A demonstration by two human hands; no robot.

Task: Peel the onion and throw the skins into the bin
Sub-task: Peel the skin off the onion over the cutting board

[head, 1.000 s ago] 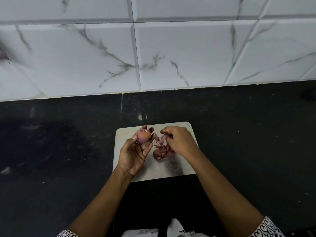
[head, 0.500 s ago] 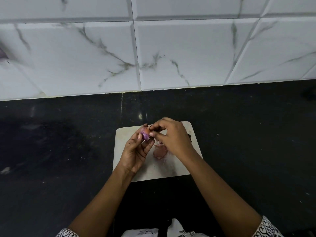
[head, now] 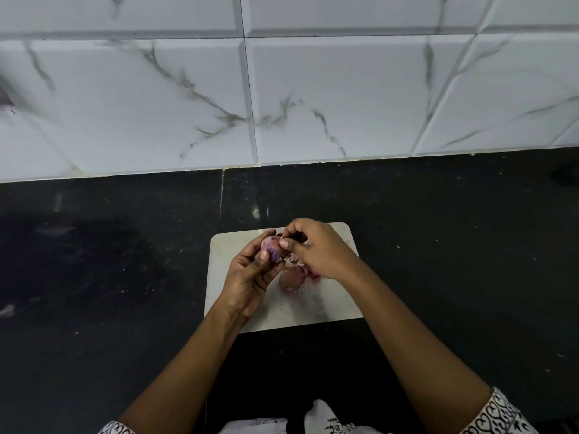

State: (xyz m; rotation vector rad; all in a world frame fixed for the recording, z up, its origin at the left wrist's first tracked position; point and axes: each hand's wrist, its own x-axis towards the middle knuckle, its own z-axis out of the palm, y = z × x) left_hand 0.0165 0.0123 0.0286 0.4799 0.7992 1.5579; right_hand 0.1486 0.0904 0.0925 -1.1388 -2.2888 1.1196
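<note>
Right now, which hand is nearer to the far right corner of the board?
The right hand, just beside that corner; the left hand holds the onion further left.

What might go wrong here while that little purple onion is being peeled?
The left hand holds the small purple onion in its fingers while the right hand pinches at its top; a hard tug might send it onto the black stone counter. The loose pink skins lie piled on the pale rectangular cutting board, and no bin is in view, so carrying them may scatter bits.
</note>
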